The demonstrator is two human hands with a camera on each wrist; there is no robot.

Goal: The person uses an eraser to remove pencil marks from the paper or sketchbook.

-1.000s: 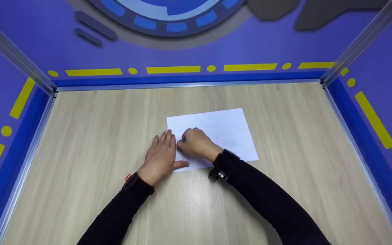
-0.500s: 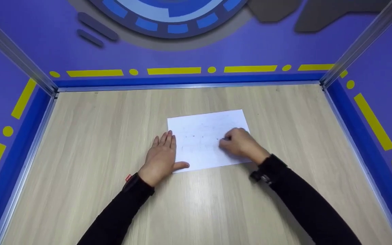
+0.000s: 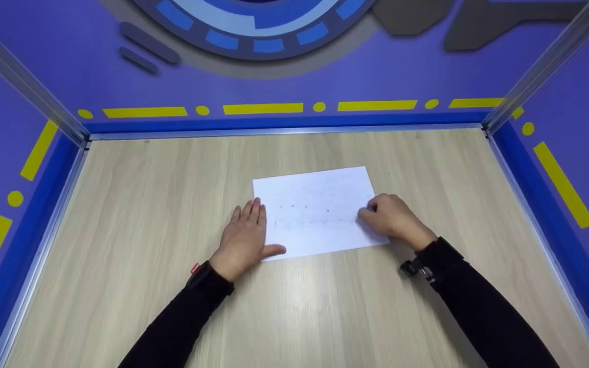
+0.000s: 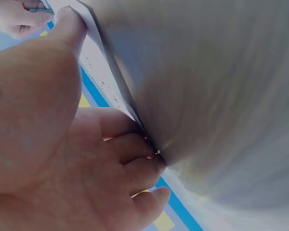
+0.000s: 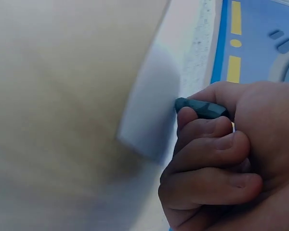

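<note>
A white sheet of paper [image 3: 320, 232] lies on the table, marked with faint grey smudges and several dark specks. My left hand [image 3: 242, 239] rests flat on its left edge, fingers straight and thumb spread over the lower left corner. At the right edge of the sheet, my right hand [image 3: 392, 219] pinches a small dark green eraser [image 5: 202, 108] between thumb and curled forefinger. In the right wrist view the eraser's tip sticks out past the fingertip; the head view shows only a dark bit of it. The left wrist view shows the left thumb [image 4: 70, 26] over the paper's edge.
The light wood table [image 3: 172, 174] is bounded by a blue-purple back wall [image 3: 274, 92] and side walls with yellow marks. A metal strip [image 3: 284, 131] runs along the back edge. Both wrists carry dark straps over black sleeves.
My right hand has moved rightward across the sheet with the eraser, from beside the left hand to the right edge, uncovering specks and smudges. The left hand has stayed in place.
</note>
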